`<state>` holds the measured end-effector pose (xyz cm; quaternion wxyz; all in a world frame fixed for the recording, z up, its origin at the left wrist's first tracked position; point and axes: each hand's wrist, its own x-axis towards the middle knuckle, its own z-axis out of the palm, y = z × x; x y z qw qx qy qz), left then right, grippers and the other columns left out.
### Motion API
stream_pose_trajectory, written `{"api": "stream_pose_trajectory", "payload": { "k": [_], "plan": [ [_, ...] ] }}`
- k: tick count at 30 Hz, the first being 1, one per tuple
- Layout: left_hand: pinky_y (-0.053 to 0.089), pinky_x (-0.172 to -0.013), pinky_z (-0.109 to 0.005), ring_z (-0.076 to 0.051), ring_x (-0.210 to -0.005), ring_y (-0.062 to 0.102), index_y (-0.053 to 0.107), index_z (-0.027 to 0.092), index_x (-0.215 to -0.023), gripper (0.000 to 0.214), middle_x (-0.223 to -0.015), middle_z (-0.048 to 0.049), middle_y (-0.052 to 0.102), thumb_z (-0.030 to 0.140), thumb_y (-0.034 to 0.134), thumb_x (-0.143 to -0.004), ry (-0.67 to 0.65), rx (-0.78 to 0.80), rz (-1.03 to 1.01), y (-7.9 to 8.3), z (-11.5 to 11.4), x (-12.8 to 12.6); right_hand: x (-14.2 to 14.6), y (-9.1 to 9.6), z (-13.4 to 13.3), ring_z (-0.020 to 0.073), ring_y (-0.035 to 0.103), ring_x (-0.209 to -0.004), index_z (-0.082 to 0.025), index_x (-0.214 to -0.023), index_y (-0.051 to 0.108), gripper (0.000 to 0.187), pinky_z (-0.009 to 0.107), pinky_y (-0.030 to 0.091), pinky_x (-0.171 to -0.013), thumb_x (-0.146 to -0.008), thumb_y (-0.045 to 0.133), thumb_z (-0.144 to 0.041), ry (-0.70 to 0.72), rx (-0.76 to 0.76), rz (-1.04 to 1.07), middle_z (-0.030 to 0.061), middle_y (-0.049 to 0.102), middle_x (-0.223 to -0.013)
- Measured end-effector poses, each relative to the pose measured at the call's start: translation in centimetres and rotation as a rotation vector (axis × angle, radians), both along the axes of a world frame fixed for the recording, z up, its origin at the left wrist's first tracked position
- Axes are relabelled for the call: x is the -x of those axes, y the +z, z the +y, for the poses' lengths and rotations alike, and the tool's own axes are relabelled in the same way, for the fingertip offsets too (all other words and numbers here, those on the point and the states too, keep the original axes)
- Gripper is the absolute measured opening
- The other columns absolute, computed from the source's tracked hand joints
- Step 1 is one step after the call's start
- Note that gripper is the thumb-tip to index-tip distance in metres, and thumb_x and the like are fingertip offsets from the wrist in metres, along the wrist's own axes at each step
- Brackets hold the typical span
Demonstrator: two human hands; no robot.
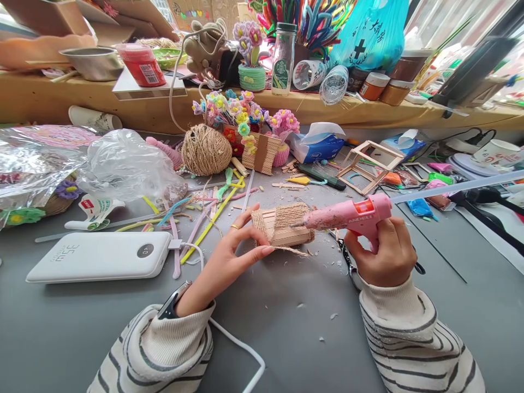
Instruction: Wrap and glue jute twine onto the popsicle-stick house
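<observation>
A small cylinder of wooden craft sticks (pixel 292 236), partly wrapped in jute twine, lies on its side on the grey table. My left hand (pixel 231 248) is closed around its left end, and a loose twine end (pixel 292 251) runs out from under the thumb. My right hand (pixel 385 254) grips a pink hot glue gun (pixel 347 215) with a long clear glue stick in its back. The gun's nozzle points left, over the cylinder's upper side; whether it touches cannot be made out. Scissors (pixel 350 259) lie partly hidden between the cylinder and my right hand.
A white power bank (pixel 102 256) with a cable (pixel 241 346) sits at left. Behind the cylinder are a twine ball (pixel 207 149), a utility knife (pixel 321 177), a wooden stick frame (pixel 370 164) and tissues (pixel 319 143). A shelf (pixel 139 103) with jars and pipe cleaners runs along the back.
</observation>
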<state>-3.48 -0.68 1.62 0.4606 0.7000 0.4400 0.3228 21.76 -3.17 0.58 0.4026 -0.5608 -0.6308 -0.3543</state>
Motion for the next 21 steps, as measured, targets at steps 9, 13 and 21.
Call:
{"api": "stream_pose_trajectory", "payload": {
  "k": [9, 13, 21],
  "plan": [
    [0.018, -0.112, -0.04, -0.024, -0.14, 0.013, 0.057, 0.021, -0.071, 0.022, -0.141, -0.0037, 0.04, 0.043, 0.061, -0.076, 0.001, 0.003, -0.008, -0.11, 0.02, 0.11, -0.07, 0.03, -0.01, 0.0099, 0.046, -0.055, -0.016, -0.086, 0.061, 0.017, 0.022, 0.039, -0.049, -0.07, 0.061, -0.019, -0.032, -0.008, -0.002, -0.0005, 0.047, -0.064],
    [0.018, -0.112, -0.04, -0.024, -0.14, 0.013, 0.057, 0.021, -0.071, 0.022, -0.14, -0.0039, 0.042, 0.043, 0.061, -0.076, -0.004, 0.0, -0.012, -0.09, 0.01, 0.09, -0.09, 0.01, -0.01, 0.0123, 0.048, -0.057, -0.017, -0.092, 0.062, 0.021, 0.024, 0.038, -0.048, -0.071, 0.058, -0.018, -0.006, 0.002, 0.018, 0.0006, 0.046, -0.065],
    [0.019, -0.112, -0.042, -0.025, -0.14, 0.015, 0.057, 0.02, -0.071, 0.022, -0.14, -0.0055, 0.041, 0.041, 0.06, -0.076, -0.005, -0.016, -0.018, -0.01, 0.03, 0.1, -0.03, 0.3, 0.0, 0.0107, 0.049, -0.059, -0.016, -0.092, 0.062, 0.024, 0.021, 0.04, -0.053, -0.068, 0.06, -0.015, -0.034, -0.006, -0.011, -0.0009, 0.047, -0.066]
  ]
}}
